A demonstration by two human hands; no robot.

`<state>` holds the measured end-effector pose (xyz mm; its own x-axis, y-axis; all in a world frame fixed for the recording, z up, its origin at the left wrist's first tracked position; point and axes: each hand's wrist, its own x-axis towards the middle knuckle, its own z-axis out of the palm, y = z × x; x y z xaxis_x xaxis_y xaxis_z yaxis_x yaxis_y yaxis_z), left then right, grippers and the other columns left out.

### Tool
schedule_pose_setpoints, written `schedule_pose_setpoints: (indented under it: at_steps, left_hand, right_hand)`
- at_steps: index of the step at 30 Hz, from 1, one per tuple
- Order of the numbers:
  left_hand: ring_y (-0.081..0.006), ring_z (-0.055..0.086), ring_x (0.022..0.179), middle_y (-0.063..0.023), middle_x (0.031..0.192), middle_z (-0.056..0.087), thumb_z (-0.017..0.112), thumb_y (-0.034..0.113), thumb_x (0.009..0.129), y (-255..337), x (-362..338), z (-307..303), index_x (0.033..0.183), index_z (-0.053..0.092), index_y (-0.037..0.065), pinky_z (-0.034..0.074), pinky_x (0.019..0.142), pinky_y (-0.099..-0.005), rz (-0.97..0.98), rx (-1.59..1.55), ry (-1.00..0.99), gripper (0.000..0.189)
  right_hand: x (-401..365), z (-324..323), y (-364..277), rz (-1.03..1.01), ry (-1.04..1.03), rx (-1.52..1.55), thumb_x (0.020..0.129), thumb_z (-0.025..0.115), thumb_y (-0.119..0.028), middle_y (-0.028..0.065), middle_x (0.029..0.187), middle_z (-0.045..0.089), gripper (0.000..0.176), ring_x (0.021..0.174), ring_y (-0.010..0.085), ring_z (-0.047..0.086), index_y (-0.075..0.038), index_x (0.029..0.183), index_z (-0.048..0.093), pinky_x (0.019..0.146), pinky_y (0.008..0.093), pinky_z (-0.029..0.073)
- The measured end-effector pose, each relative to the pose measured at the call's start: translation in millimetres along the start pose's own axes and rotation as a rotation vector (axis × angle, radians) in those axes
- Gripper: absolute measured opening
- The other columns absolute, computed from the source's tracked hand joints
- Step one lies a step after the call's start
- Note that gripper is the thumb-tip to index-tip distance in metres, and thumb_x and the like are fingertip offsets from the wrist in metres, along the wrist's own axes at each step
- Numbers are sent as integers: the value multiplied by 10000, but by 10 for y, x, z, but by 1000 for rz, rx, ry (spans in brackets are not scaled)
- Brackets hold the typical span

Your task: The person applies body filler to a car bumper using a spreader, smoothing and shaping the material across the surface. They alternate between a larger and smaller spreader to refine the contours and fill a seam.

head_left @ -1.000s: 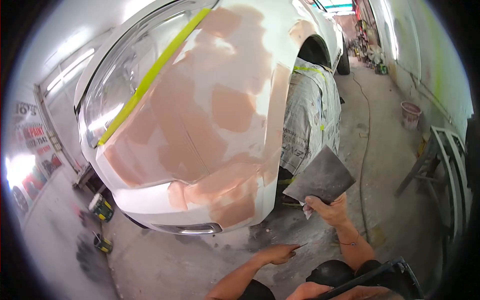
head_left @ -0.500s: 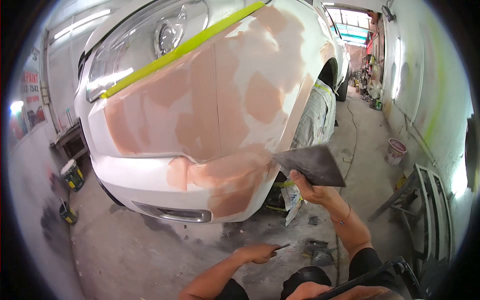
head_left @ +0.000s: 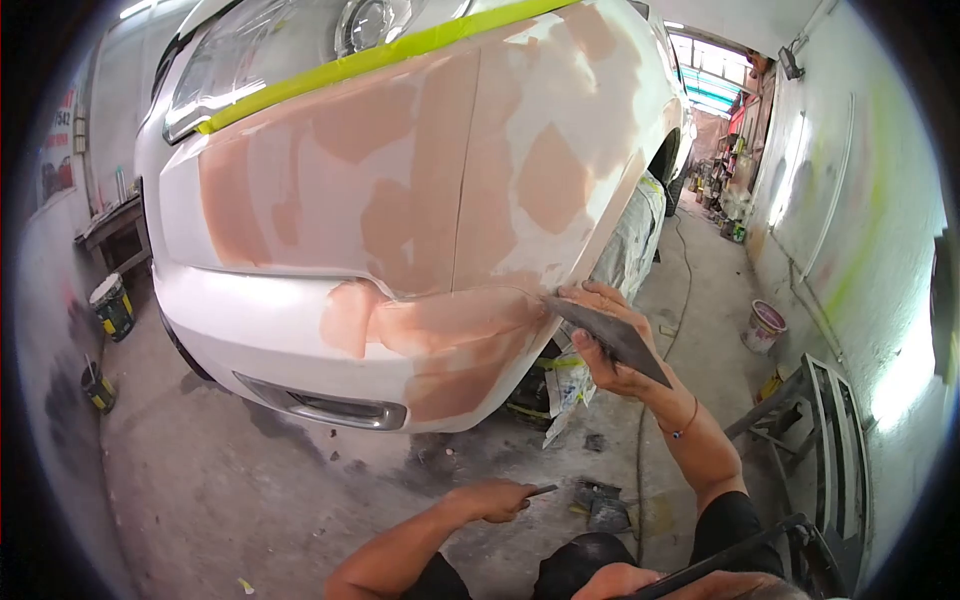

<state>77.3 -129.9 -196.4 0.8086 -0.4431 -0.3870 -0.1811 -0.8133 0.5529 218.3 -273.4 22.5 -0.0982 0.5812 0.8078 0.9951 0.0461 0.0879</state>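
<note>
Right, R hand [head_left: 618,370] is up by the bumper [head_left: 230,315] corner, gripping a dark flat sheet [head_left: 622,345]; thumb lies along the near side, other fingers show past the far edge; sheet is tilted, one corner up close to the bumper; can't tell if it touches; a thin band w/ a small bead [head_left: 677,434] sits round that wrist.

L hand [head_left: 495,500] is lower, below the bumper, well apart from the R; fingers curled in, pinching a thin dark piece [head_left: 543,490] that pokes out past the fingertips, approx. level.

Bumper's white w/ tan patches [head_left: 465,385], a bright-trimmed slot [head_left: 335,408] low down; above the bumper, more tan on the body panel [head_left: 495,150], then yellow-green tape [head_left: 380,62] along the headlight [head_left: 270,50] edge; just beside the bumper corner, behind the sheet, printed covering [head_left: 630,245] hangs over the wheel area.

On the floor [head_left: 270,480] below the bumper, dark scraps [head_left: 603,508] near the L hand; L of the bumper, a bench [head_left: 112,225] w/ small items on top, plus two dark buckets w/ yellow marks [head_left: 113,308]; R of the bumper, a pinkish bucket [head_left: 764,326], a cable [head_left: 686,270] along the floor, a grey metal frame [head_left: 838,430] by the wall [head_left: 870,220].
</note>
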Motion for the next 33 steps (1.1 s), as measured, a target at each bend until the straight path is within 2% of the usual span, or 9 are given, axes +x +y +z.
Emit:
schedule_pose_setpoints:
  at_steps: [12,18,21,23,24,26,27,29,33]
  left_hand:
    - [-411,583,1169,-199,1285,613,461,302,1011,46,-48,-41,1443,440,136,470,950,-500,-17,45,5,464]
    - [-407,592,1152,-209,1256,621,457,301,1013,64,-44,-78,1441,440,127,472,943,-508,-31,34,-36,463]
    - [-406,594,1146,-211,1248,623,456,299,1014,74,-64,-85,1438,442,122,472,941,-509,-30,30,-31,460]
    - [-407,595,1145,-212,1248,623,455,298,1014,69,-74,-78,1435,446,120,472,941,-509,-33,31,-28,457]
    - [-404,594,1149,-211,1252,622,454,300,1015,54,-64,-64,1431,452,120,471,943,-509,-31,32,-26,453]
    - [-402,593,1152,-210,1255,621,452,302,1016,34,-48,-53,1427,458,121,470,945,-509,-29,33,-25,449]
    - [-398,591,1158,-206,1261,619,451,305,1017,29,-45,-50,1425,461,122,470,946,-510,-32,35,-30,448]
    - [-394,590,1164,-203,1267,618,450,308,1017,34,-53,-53,1423,464,124,469,947,-510,-36,37,-35,446]
    - [-389,590,1165,-198,1265,619,449,311,1019,58,-107,-69,1423,463,123,470,942,-512,-42,32,-22,446]
  right_hand:
    - [101,-38,-74,-9,-21,-56,867,656,-39,106,1080,710,367,1057,269,641,-38,1235,646,940,440,465]
    - [114,-59,-77,-74,-38,-131,799,704,-58,107,1090,705,462,1074,280,635,-37,1256,640,945,451,461]
    - [70,-94,-71,-73,-93,-163,765,713,-129,123,1160,678,535,1131,294,610,-27,1282,623,983,475,445]
    - [34,-134,-81,-48,-145,-154,760,711,-238,133,1219,647,594,1189,305,578,-17,1302,606,1028,497,416]
    - [43,-132,-116,-48,-146,-154,760,711,-238,133,1219,647,594,1189,305,578,-17,1302,606,1028,497,416]
    - [71,-115,-187,-23,-92,-185,828,635,4,174,1096,691,308,1077,332,651,1,1133,673,1000,500,457]
    - [48,-125,-163,-20,-92,-185,828,635,4,174,1096,691,308,1077,332,651,1,1133,673,1000,500,457]
    - [-16,-160,-92,-22,-201,-217,759,709,-314,127,1210,652,635,1216,299,570,-30,1316,601,1064,504,390]
    - [15,-175,-127,-32,-191,-246,772,706,-267,116,1175,670,590,1203,289,583,-39,1308,610,1065,502,391]
